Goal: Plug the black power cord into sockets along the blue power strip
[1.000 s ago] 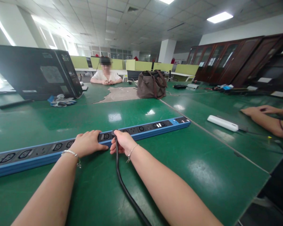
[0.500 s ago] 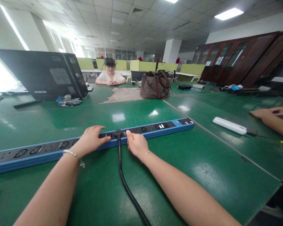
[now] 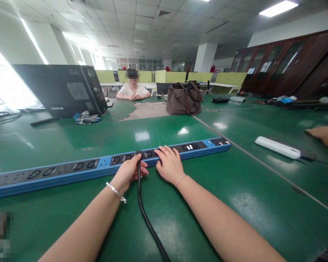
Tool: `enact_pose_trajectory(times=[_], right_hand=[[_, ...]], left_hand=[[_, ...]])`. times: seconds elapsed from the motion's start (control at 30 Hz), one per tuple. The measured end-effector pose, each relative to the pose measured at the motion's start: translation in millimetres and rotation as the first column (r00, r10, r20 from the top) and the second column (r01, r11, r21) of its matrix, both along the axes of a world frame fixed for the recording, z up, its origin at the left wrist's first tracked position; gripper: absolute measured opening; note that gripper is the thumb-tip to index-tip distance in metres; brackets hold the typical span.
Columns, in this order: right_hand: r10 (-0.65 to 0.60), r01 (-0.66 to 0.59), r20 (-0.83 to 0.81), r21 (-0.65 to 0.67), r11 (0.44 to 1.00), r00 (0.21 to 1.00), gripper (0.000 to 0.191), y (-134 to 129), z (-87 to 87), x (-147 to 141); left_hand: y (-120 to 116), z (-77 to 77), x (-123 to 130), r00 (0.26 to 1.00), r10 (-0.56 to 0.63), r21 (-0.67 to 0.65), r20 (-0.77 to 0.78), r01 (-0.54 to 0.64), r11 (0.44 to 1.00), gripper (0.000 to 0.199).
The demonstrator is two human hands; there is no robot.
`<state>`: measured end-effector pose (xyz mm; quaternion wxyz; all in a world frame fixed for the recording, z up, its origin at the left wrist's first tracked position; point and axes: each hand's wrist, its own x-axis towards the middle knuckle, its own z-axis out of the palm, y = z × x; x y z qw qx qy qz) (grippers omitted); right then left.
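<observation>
A long blue power strip (image 3: 79,179) with black socket faces lies across the green table. One black plug (image 3: 138,152) sits at a socket near its middle; whether it is fully seated I cannot tell. From it a thick black power cord (image 3: 146,213) runs down toward me. My left hand (image 3: 129,171) is closed on the plug from the left, thumb on its top and fingers curled beside the cord. Just right of the plug, my right hand (image 3: 169,163) grips the strip, fingers over the top and thumb at the near side.
A computer tower (image 3: 68,89) and gloves (image 3: 86,118) are at the back left. Farther back sit a brown bag (image 3: 182,99) and a person (image 3: 133,91). A white bar-shaped device (image 3: 277,147) and another person's arm (image 3: 325,136) are on the right.
My left hand has moved right and taken hold of the plug. My right hand has shifted right, from beside the plug onto the strip. The view has turned slightly left.
</observation>
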<state>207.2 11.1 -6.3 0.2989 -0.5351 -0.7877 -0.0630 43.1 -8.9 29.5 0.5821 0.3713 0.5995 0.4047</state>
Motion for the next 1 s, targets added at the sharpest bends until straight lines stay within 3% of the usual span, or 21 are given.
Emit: enact_pose_trajectory(times=[0.23,0.77,1.0], right_hand=[[-0.027,0.026,-0.012,-0.055,0.998,1.000,0.045,-0.1,1.2,-3.3],[-0.028,0.026,-0.035,-0.062,0.998,0.999,0.046,0.0,1.4,-4.0],[-0.034,0.032,-0.035,-0.063,0.997,0.999,0.045,-0.3,1.7,-3.9]], left_hand=[[3.8,3.0,1.7,1.000,0.022,-0.046,-0.016,-0.023,0.999,0.041],[3.9,-4.0,7.1,0.994,0.034,0.003,0.108,-0.035,0.999,0.037],[2.1,-2.8,9.3,0.996,0.041,0.054,0.075,-0.045,0.998,0.034]])
